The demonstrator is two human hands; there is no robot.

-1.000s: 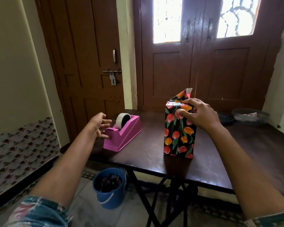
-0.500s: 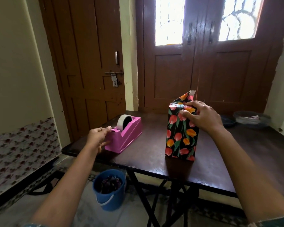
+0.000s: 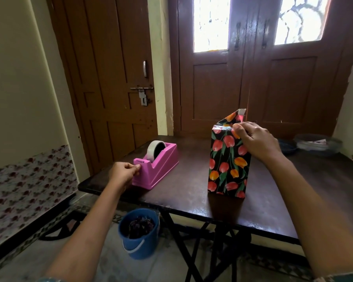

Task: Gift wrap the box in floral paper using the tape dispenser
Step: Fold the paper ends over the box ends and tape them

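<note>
A tall box wrapped in black paper with red and orange tulips stands upright on the dark table. One paper flap sticks up at its top right corner. My right hand holds the folded paper down at the box's top edge, fingers curled over it. A pink tape dispenser with a roll of clear tape sits to the left of the box. My left hand is at the dispenser's cutter end, thumb and fingers pinched together there; any tape end between them is too small to see.
A blue bucket with dark scraps stands on the floor under the table's front left edge. A dark bowl and a small plate lie at the table's far right. Brown doors stand behind the table.
My left hand came down from beside the tape roll to the dispenser's cutter end and closed its fingers there. My right hand stayed on the box top.
</note>
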